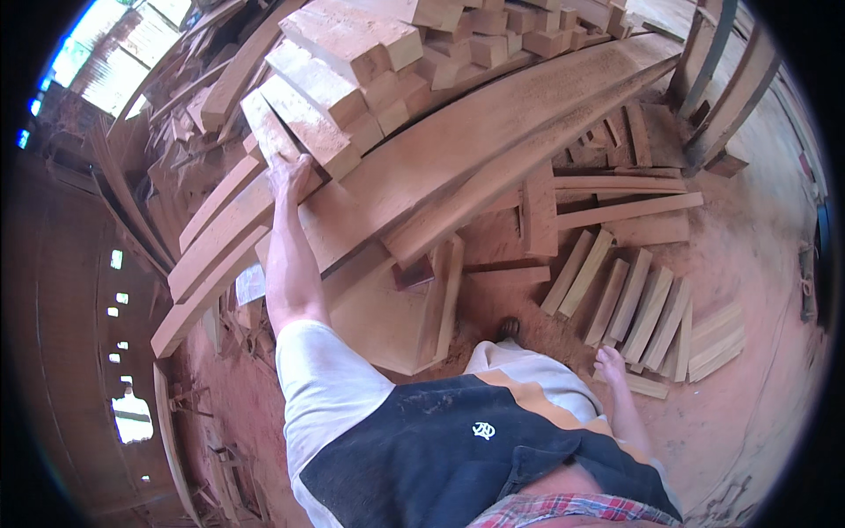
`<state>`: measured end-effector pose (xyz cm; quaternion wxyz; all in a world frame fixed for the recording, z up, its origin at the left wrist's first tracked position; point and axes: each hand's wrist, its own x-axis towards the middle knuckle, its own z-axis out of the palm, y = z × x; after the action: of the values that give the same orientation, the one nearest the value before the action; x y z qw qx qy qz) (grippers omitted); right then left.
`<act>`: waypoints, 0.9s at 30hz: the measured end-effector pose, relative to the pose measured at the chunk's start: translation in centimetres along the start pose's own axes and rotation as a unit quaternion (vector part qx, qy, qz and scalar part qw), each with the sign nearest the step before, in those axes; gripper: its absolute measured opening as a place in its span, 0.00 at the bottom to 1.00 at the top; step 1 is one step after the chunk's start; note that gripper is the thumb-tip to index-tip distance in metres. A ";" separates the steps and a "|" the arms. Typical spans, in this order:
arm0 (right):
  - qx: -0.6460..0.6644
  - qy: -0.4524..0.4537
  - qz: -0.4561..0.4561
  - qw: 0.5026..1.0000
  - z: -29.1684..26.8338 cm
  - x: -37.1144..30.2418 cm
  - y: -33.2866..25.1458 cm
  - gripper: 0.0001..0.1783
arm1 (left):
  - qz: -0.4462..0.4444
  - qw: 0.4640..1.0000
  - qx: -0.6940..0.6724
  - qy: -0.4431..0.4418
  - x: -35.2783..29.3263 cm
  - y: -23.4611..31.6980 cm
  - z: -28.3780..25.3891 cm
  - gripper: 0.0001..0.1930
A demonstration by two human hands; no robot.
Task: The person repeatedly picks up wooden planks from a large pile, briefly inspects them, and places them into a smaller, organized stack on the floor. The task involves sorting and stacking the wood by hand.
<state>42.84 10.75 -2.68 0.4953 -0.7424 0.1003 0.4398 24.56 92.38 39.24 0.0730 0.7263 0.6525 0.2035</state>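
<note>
My left hand (pixel 292 173) reaches out to the stack of sawdust-covered timber and closes round the near end of a squared wooden block (pixel 269 125). That block lies at the stack's left edge, beside another dusty block (pixel 304 121). Under my left hand runs a long, broad wooden beam (pixel 387 180). My right hand (pixel 611 363) hangs low by my side with its fingers curled and nothing visible in them. Close to it, a row of short wooden pieces (pixel 647 306) lies on the dusty floor.
More squared blocks (pixel 493 48) are piled at the far side. Long planks (pixel 216 231) lie to the left. Upright posts (pixel 735 92) stand at the far right. Loose boards (pixel 629 211) and a thick slab (pixel 370 321) lie near my feet on the reddish floor.
</note>
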 end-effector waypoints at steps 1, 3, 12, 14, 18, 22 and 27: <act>-0.033 -0.018 0.018 0.999 0.9 -0.3 -1.1 0.34 | -0.008 1.000 0.002 -0.010 -0.1 -0.1 -0.3 0.50; -0.044 -0.037 0.050 0.997 3.4 -1.3 -4.1 0.34 | 0.007 0.995 -0.099 -0.005 -1.7 -0.6 -1.0 0.50; 0.084 -0.398 -0.248 0.880 21.8 -9.7 -29.9 0.31 | -0.080 0.652 -0.734 -0.173 -28.1 -5.0 0.1 0.31; 0.010 -0.462 -0.291 0.838 26.0 -10.5 -35.8 0.37 | -0.063 0.631 -0.746 -0.205 -33.6 -4.2 0.8 0.39; -0.060 -0.589 -0.177 0.786 30.9 -11.1 -39.1 0.54 | -0.113 0.646 -0.695 -0.294 -43.4 -3.0 0.9 0.57; -0.094 -0.534 -0.257 0.800 27.2 -10.3 -33.6 0.58 | -0.121 0.708 -0.604 -0.344 -50.6 -2.3 2.0 0.56; -0.010 -0.503 -0.218 0.836 14.1 -8.7 -28.3 0.54 | -0.092 0.633 -0.600 -0.479 -57.0 -0.4 4.4 0.47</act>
<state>46.40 33.71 20.39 0.5530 -0.4268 -0.3318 0.6340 22.18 37.38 23.68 0.8139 0.4535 0.3234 0.1655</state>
